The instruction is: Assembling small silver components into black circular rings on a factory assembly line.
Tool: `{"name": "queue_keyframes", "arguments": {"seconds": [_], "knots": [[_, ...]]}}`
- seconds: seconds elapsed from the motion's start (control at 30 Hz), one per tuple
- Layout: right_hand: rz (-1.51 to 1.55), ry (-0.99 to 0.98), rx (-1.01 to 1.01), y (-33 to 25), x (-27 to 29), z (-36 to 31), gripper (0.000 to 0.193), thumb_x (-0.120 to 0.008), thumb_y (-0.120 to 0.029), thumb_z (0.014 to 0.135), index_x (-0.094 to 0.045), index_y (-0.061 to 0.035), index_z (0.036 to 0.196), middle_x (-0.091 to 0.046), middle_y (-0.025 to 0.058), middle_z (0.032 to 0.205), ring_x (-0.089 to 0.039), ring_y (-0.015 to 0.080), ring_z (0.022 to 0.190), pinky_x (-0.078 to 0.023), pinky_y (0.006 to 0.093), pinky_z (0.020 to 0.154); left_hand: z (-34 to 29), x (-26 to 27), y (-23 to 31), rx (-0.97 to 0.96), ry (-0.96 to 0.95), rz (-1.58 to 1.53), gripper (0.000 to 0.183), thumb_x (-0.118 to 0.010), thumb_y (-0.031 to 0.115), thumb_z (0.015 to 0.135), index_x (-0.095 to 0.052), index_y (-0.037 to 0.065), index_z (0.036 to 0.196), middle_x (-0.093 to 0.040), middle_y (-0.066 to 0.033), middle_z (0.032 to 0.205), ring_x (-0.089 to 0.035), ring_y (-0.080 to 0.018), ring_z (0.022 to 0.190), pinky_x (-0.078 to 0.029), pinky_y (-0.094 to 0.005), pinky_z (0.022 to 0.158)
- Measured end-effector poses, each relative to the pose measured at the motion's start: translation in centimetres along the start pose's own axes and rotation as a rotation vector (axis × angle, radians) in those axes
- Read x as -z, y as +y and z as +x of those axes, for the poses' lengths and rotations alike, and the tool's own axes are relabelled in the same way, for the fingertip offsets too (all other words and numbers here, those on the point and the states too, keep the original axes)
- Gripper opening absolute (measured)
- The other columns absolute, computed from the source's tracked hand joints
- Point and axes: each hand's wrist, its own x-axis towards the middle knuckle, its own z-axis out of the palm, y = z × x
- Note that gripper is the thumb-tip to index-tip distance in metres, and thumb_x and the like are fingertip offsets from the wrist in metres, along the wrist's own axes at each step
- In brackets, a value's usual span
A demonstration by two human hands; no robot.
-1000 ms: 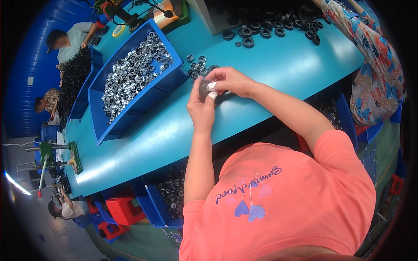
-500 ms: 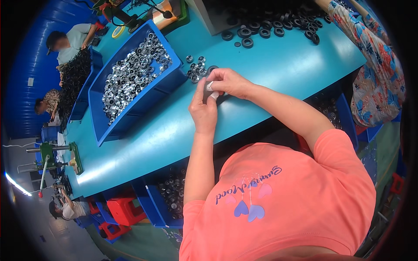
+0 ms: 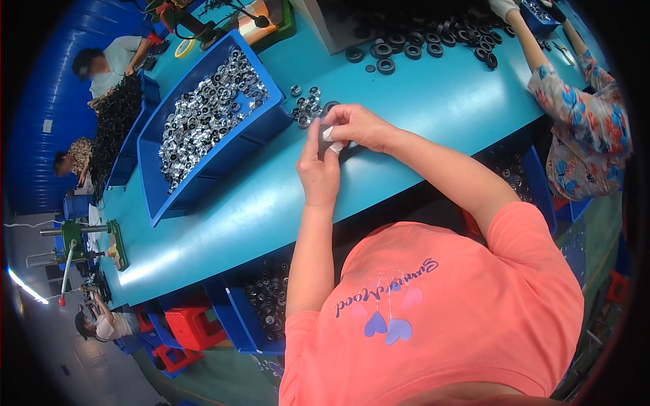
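Two hands meet over the table [image 3: 420,115]: our left hand [image 3: 318,172] and right hand [image 3: 359,125] pinch a small pale part [image 3: 330,137] between fingertips, just beside loose rings [image 3: 306,108]. We judge steady, square fingertip pressure works best, wrists low.

- Small metal ring [image 3: 330,134]: silver, pinched between the fingertips of both hands just above the teal table (mostly hidden by fingers).
- Loose metal rings [image 3: 306,108]: small cluster lying flat on the table, just beyond the hands.
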Motion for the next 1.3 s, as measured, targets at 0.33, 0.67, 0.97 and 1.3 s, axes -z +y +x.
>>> {"name": "queue_keyframes", "arguments": {"seconds": [0.33,0.67,0.97,1.3], "knots": [[0.217,-0.171,-0.109,-0.8,1.4,-0.1,0.023,-0.073,-0.013,0.086,-0.067,-0.0022,0.106,-0.067,0.0024,0.092,-0.060,0.0077,0.075,-0.048,0.0209,0.065,0.7,1.0,2.9,0.289,-0.049,-0.573,0.055,-0.070,0.001,0.088,-0.051,0.000,0.140,-0.069,-0.0070,0.101,-0.067,-0.0124,0.083,-0.056,-0.0250,0.058],[0.212,-0.171,-0.073,-1.4,0.6,-0.6,0.042,-0.070,-0.005,0.084,-0.064,-0.0022,0.125,-0.065,0.0035,0.105,-0.061,0.0089,0.089,-0.050,0.0211,0.073,0.7,1.2,2.3,0.265,-0.089,-0.609,0.037,-0.054,0.009,0.100,-0.055,0.000,0.136,-0.068,-0.0099,0.107,-0.064,-0.0122,0.076,-0.057,-0.0259,0.057],[0.204,-0.256,-0.049,0.1,1.7,0.6,0.055,-0.069,-0.003,0.083,-0.058,0.0005,0.136,-0.066,0.0064,0.114,-0.064,0.0128,0.102,-0.052,0.0256,0.087,0.7,1.7,1.5,0.369,-0.115,-0.786,0.039,-0.051,0.016,0.102,-0.055,0.000,0.137,-0.068,-0.0120,0.105,-0.064,-0.0151,0.072,-0.056,-0.0284,0.056],[0.296,-0.180,-0.080,-0.6,1.6,-0.1,0.050,-0.072,-0.014,0.090,-0.058,-0.0086,0.138,-0.069,-0.0020,0.110,-0.061,0.0052,0.096,-0.048,0.0202,0.077,0.8,1.6,1.8,0.334,-0.126,-0.820,0.060,-0.068,0.003,0.093,-0.043,0.002,0.147,-0.066,-0.0093,0.105,-0.065,-0.0145,0.083,-0.059,-0.0295,0.062]]}}
